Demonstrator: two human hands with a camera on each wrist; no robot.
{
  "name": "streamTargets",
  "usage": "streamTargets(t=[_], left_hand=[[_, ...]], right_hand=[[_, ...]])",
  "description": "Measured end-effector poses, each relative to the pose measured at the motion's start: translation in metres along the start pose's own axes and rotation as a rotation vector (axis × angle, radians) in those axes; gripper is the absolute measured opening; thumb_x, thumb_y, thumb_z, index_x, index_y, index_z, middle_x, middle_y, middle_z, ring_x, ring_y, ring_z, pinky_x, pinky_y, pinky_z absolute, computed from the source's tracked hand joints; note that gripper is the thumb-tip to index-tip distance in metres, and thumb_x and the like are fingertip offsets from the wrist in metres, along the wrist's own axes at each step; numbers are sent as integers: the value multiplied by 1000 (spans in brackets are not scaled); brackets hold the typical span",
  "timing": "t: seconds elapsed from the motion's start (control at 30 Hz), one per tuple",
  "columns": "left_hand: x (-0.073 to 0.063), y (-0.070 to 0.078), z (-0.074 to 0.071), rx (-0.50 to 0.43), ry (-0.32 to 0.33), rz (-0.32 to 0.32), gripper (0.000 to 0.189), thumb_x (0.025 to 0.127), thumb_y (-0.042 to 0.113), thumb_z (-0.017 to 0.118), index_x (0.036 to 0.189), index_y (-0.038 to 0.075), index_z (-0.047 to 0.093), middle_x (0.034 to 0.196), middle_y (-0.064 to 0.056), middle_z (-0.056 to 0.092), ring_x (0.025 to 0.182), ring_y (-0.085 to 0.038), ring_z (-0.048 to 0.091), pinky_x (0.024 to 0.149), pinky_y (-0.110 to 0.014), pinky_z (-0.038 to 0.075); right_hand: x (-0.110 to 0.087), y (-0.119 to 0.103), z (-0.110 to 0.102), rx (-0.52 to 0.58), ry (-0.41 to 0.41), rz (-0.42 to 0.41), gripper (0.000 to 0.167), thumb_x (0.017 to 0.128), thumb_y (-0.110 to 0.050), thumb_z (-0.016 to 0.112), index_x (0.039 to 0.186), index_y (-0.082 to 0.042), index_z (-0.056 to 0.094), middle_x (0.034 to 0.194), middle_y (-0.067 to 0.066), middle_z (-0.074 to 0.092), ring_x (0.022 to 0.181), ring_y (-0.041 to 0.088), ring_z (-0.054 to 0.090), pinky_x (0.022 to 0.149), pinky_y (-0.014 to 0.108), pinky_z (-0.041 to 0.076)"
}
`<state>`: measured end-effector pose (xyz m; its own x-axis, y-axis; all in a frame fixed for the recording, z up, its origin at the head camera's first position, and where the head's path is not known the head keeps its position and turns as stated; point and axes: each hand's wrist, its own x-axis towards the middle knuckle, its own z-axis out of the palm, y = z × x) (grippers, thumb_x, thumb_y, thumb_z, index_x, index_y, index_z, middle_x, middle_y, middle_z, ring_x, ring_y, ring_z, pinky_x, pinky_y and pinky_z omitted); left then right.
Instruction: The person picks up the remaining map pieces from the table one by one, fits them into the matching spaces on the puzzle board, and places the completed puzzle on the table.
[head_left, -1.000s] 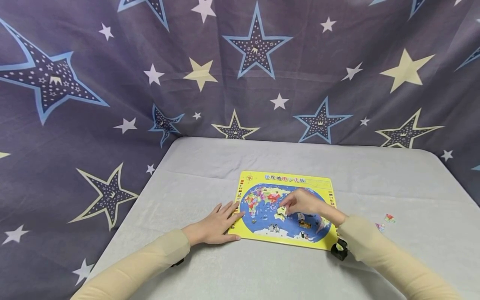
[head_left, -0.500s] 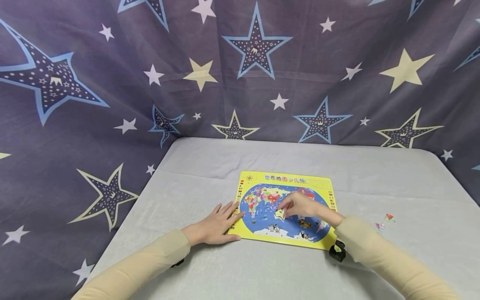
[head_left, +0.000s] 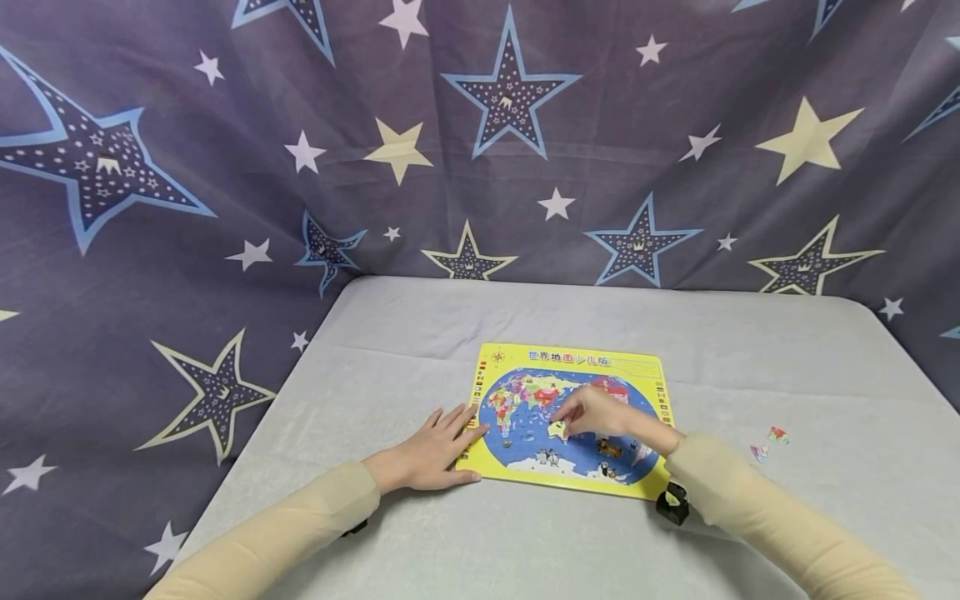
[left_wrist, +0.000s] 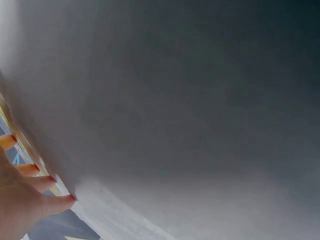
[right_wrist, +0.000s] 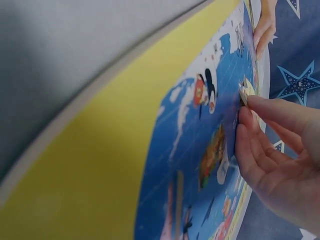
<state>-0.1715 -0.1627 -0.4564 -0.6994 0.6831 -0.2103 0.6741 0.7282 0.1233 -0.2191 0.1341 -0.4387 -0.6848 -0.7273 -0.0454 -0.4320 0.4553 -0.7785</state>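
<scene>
Since the earlier frame, the right hand (head_left: 590, 412) and the pale yellow piece (head_left: 557, 430) it carries have shifted slightly left across the board (head_left: 491, 467) and a little nearer the person. The left hand (head_left: 430, 454) has not changed position.

Hand state: the hands are apart. The right thumb and fingertips pinch the pale yellow piece at its right side. The left hand lies with straight, spread fingers over the left edge of the board, thumb resting on the counter (head_left: 420, 358).

Piece location: near the middle of the blue map area, above the printed penguins (head_left: 547, 457). In the right wrist view it stands tilted to the board face; whether its lower edge touches the board cannot be told. Two loose pieces, one red and green (head_left: 778, 435), one pink and lilac (head_left: 759, 453), lie on the counter to the right of the board.

Recommended handling, judged from the present position:
1. Keep the left hand on the edge so that the board cannot slide.
2. Compare the outline with the printed map and rotate by small finger movements.
3. Lower the tilted piece until it is parallel to the board.
4. Release the pinch only when the outline agrees; then press with a flat fingertip. Do not force: a thin edge could bend.
</scene>
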Motion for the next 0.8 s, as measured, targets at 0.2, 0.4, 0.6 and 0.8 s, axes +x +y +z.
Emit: streamTargets(t=[0.2,0.4,0.6,0.8], left_hand=[[0,0,0,-10,1,1,74,85,62,33,142,16,22,147,-14,8,133,-32,10,103,-54,12],[0,0,-1,-7,-12,-10,74,85,63,32,142,18,21,147,-13,8,134,-30,8,103,-53,11],[0,0,0,-4,-11,-11,74,85,64,31,143,18,20,148,-13,7,134,-30,8,104,-53,11],[0,0,0,-3,-8,-9,75,85,64,31,142,18,21,148,-13,7,134,-30,9,103,-53,12]], right_hand=[[0,-3,1,-44,11,-14,20,75,4,65,94,6,67,73,8,64,61,8,54,54,19,47],[0,-2,2,-95,13,-26,20,73,4,67,93,5,68,77,6,66,63,8,56,55,18,47],[0,-2,3,-103,13,-16,20,73,3,67,93,4,68,76,5,65,62,6,54,54,18,46],[-1,-2,4,-96,23,-12,20,73,3,67,93,4,68,76,6,65,62,7,54,54,18,47]])
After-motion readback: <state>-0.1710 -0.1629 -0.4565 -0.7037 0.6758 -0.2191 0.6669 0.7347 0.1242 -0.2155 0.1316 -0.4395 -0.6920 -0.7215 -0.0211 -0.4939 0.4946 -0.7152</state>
